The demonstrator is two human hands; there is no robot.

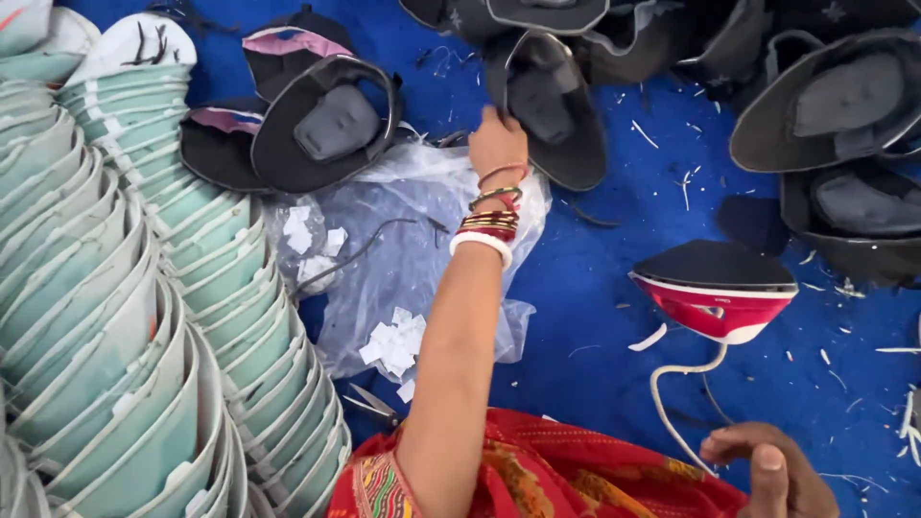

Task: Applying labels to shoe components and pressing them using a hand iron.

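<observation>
The left hand (497,142) reaches forward over a blue mat (595,288) and its fingers close on the near rim of a black cap panel (549,110) — a teardrop-shaped piece with a stiff dark rim and a grey padded insert in its middle, lying open side up at the far middle of the mat. The wrist carries a stack of bangles (489,223), red, gold and white.

The right hand (767,470) sits low at the near right edge, fingers curled loosely inward, resting near a white cord (672,393); whether it grips the cord cannot be told.

Room is tight on the left: two tall leaning stacks of pale green cap pieces (125,317) fill that whole side and press close to the left arm. More black panels crowd the far edge and the right corner (844,105), one (326,125) lying just left of the held panel. A clear plastic bag (413,259) with small white paper squares lies crumpled under the forearm. The widest bare stretch of mat runs between the arm and an iron (715,288) — red and white with a dark soleplate — scattered only with white thread scraps. Scissors (374,405) lie near the red patterned cloth (537,475) at the near edge.
</observation>
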